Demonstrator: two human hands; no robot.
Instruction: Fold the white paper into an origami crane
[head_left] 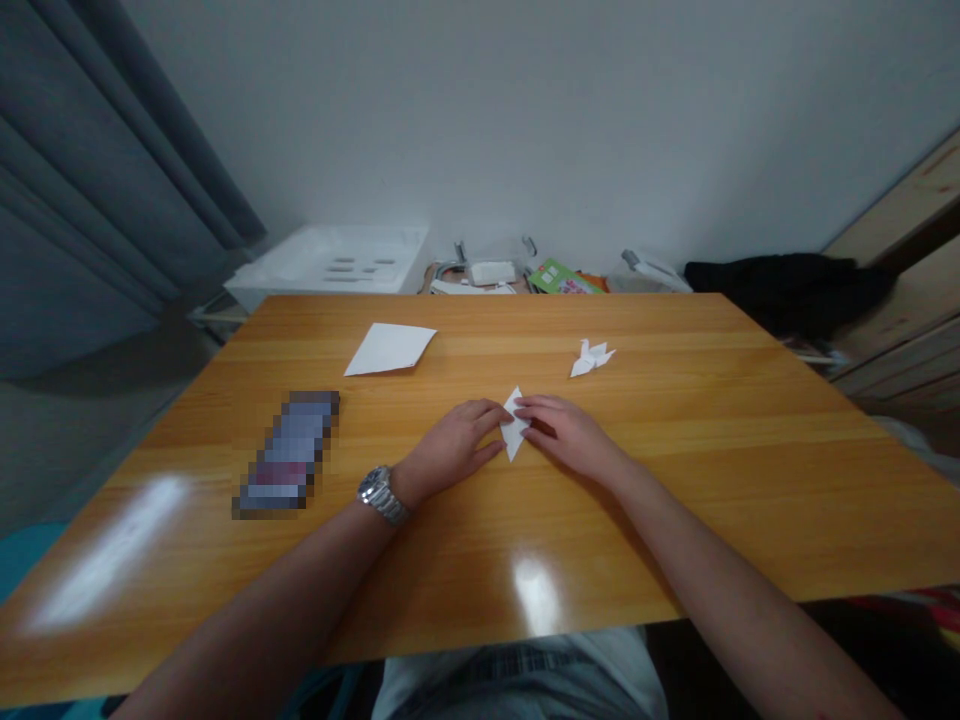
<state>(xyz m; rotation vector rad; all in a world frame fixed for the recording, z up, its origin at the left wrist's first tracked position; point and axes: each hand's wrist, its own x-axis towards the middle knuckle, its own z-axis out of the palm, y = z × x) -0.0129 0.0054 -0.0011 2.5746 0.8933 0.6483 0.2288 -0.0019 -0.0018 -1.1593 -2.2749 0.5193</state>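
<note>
A small white folded paper, diamond-shaped with pointed ends, lies on the wooden table between my hands. My left hand, with a metal watch on its wrist, has its fingertips on the paper's left edge. From the other side, my right hand touches the right edge with its fingers. Together they grip the paper at both sides, and the fingers cover part of it. Beyond my right hand stands a folded white paper crane.
A larger white sheet lies at the back left of the table. A pixelated phone-like object is at the left. Behind the table are a white tray, a green book and dark cloth.
</note>
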